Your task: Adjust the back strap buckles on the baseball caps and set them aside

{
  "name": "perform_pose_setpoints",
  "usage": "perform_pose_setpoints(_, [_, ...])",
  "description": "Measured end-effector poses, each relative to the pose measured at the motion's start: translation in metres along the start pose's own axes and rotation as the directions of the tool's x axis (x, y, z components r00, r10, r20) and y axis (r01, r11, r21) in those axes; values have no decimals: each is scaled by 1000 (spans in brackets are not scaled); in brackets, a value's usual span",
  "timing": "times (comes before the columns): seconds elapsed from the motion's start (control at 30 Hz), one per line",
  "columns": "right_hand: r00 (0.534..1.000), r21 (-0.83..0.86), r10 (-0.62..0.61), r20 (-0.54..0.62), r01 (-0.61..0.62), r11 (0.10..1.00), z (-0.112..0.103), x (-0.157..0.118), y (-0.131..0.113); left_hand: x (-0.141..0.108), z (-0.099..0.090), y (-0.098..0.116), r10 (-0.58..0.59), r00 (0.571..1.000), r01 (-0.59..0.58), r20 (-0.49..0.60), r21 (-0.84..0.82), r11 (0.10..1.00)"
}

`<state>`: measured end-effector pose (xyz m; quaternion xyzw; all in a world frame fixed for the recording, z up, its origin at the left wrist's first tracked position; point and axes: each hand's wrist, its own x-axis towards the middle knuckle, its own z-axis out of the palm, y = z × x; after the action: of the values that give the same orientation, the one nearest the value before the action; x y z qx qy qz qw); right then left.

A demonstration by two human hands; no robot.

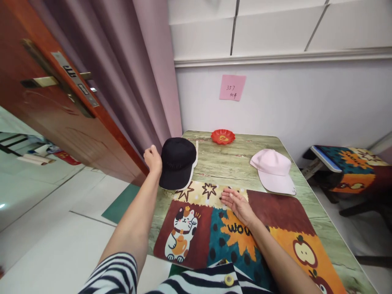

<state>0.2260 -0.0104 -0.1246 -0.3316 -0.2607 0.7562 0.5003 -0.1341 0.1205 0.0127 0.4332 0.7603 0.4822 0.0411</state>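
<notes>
My left hand (152, 158) is at the table's left edge, just beside a black cap (177, 159). Its fingers are curled in, and no object shows in them. The black cap sits at the table's left side with its brim toward me, and a white edge shows along its right side. Over the patterned mat (232, 265), my right hand (239, 204) hovers or rests with fingers stretched out and nothing in it; I cannot tell whether it touches the mat. A pale pink cap (273, 169) lies farther right, brim toward me.
A red scalloped dish (223, 136) stands at the back of the wood-patterned table (226, 167). On the wall behind is a pink note (232, 87). To the left are a mauve curtain (131, 61) and a wooden door (85, 134). Another mat-covered surface (352, 179) is at right.
</notes>
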Motion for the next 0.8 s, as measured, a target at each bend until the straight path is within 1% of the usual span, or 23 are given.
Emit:
perform_pose_setpoints(0.03, [1000,0,-5,0,5,1000,0,0,0,-8,0,3,81,996,-81,-30,13,997])
perform_pose_setpoints(0.07, [1000,-4,-8,-1,8,1000,0,0,0,-16,0,6,181,983,-180,-38,34,983])
perform_pose_setpoints(0.1, [1000,-10,-10,-2,10,1000,0,0,0,-24,1,9,291,957,-289,-18,65,955])
perform_pose_setpoints(0.13, [1000,-17,-11,-3,11,1000,0,0,0,-30,3,13,382,923,-384,38,105,917])
perform_pose_setpoints(0.17, [1000,-22,-12,-4,12,1000,0,0,-1,-35,5,17,424,900,-435,102,147,888])
perform_pose_setpoints(0.2, [1000,-25,-12,-4,12,1000,0,-1,-1,-37,7,21,419,894,-444,159,181,878])
perform_pose_setpoints(0.23, [1000,-25,-13,-4,13,1000,1,-1,-1,-36,10,23,384,904,-419,190,204,885])
perform_pose_setpoints(0.27, [1000,-24,-15,-5,14,1000,1,-1,0,-33,13,25,340,919,-379,198,210,901])
perform_pose_setpoints(0.37, [1000,-19,-23,-11,22,1000,0,-1,1,-18,22,24,262,950,-287,167,144,947])
perform_pose_setpoints(0.43, [1000,-15,-27,-12,27,1000,-1,-1,1,-11,29,19,231,959,-249,166,102,963])
perform_pose_setpoints(0.5, [1000,-9,-28,-10,28,1000,-1,-1,1,-8,35,12,163,964,-186,211,93,978])
perform_pose_setpoints(0.6, [999,-3,-32,-9,32,999,1,0,0,-8,41,5,65,959,-99,276,112,989])
perform_pose_setpoints(0.7, [999,-10,-43,-8,43,999,5,-1,0,-8,39,8,56,958,-91,280,111,990])
perform_pose_setpoints(0.77, [999,-31,-51,-19,50,998,5,-3,-4,-15,33,15,75,968,-105,240,114,988])
perform_pose_setpoints(0.8, [998,-56,-57,-37,55,997,3,-3,-7,-21,28,18,112,974,-136,195,116,984])
